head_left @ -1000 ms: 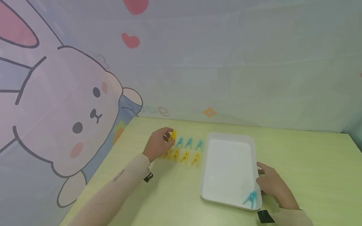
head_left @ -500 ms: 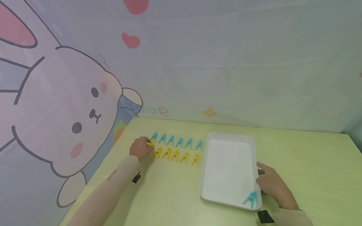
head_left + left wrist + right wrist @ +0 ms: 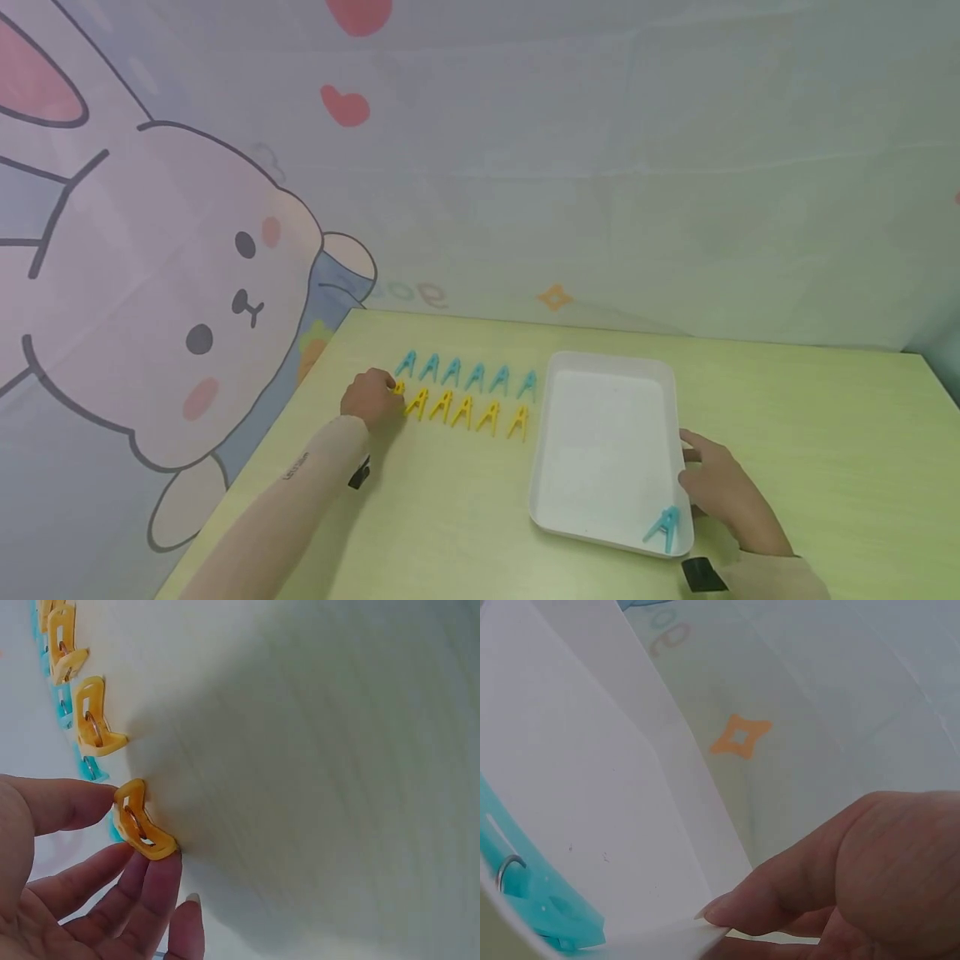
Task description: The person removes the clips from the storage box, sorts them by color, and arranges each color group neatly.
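Observation:
My left hand [image 3: 371, 398] pinches a yellow clothespin [image 3: 141, 825] between thumb and fingertips, at the left end of a row of yellow clothespins [image 3: 465, 412]. Just behind runs a matching row of blue clothespins [image 3: 476, 377]. On the right, my right hand [image 3: 723, 487] holds the side rim of a white tray [image 3: 600, 450], thumb over the edge and fingers beneath in the right wrist view. Inside the tray's near right corner lies one blue clothespin [image 3: 664, 528], its metal spring visible in the right wrist view.
Both rows stand on a pale green table [image 3: 442, 508], left of the tray. A cloth backdrop [image 3: 645, 167] with a printed rabbit [image 3: 165, 292] rises along the table's back and left edges.
My left hand has carried the yellow clothespin left from over the blue row and lowered it to the yellow row's left end. The right hand and tray have stayed in place.

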A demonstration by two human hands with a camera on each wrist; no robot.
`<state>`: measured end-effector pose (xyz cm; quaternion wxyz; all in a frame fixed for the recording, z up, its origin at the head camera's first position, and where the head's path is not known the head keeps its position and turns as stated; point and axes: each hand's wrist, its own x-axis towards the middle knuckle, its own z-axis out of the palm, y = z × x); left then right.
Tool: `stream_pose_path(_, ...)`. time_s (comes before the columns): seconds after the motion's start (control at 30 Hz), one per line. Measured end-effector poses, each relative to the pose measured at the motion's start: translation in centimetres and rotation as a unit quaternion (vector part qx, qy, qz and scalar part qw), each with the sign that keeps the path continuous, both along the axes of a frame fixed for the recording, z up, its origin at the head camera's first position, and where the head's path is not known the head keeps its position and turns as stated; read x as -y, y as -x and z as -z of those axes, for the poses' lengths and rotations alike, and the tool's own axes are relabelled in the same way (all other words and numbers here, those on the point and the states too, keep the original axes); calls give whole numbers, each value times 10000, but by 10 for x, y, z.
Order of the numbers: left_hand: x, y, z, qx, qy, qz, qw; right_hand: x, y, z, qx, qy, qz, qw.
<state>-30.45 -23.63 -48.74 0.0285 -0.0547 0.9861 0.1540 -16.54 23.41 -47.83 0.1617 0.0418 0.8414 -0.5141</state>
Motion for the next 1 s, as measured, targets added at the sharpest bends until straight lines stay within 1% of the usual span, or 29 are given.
stream_pose_path(0.07, -1, -2, -2, -77, 40, 29, 10000, 0, 0, 1, -11, 12, 11, 10000)
stream_pose_path(0.17, -12, -8, -12, -292, -48, 81, 9995, 0, 1, 0, -14, 31, 14, 10000)
stream_pose_path(0.23, -24, -12, -19, -558, -179, 169, 9981, 0, 1, 0, -13, 27, 7, 10000)
stream_pose_path(0.3, -41, -17, -27, -800, -401, 252, 9957, 0, 1, -2, -6, 15, 3, 10000)
stream_pose_path(0.37, -59, -21, -34, -1084, -594, 417, 9915, 0, 0, -3, -4, -6, -10, 10000)
stream_pose_path(0.43, -78, -26, -42, -1347, -859, 569, 9855, 0, 0, -3, 11, -16, 1, 10000)
stream_pose_path(0.5, -97, -34, -53, -1572, -1246, 700, 9772, 1, -1, -3, 22, -8, 2, 10000)
stream_pose_path(0.6, -123, -46, -66, -1843, -1857, 911, 9608, 1, -1, -2, 6, -3, 1, 10000)
stream_pose_path(0.67, -140, -54, -74, -1936, -2224, 1036, 9499, 1, -1, -2, -9, -5, -1, 10000)
stream_pose_path(0.73, -155, -62, -79, -1891, -2496, 1161, 9426, 1, 0, -2, -14, -55, 5, 10000)
stream_pose_path(0.8, -171, -71, -79, -1729, -2697, 1304, 9383, 1, 0, -2, 9, -131, 25, 9999)
stream_pose_path(0.9, -196, -84, -77, -1188, -2924, 1518, 9367, 2, -1, -2, 55, -167, 54, 9998)
stream_pose_path(0.97, -213, -93, -72, -776, -2915, 1674, 9386, 2, -2, -3, 74, -133, 69, 9999)
stream_pose_path(1.0, -221, -97, -70, -599, -2818, 1768, 9411, 3, -2, -3, 69, -106, 69, 9999)
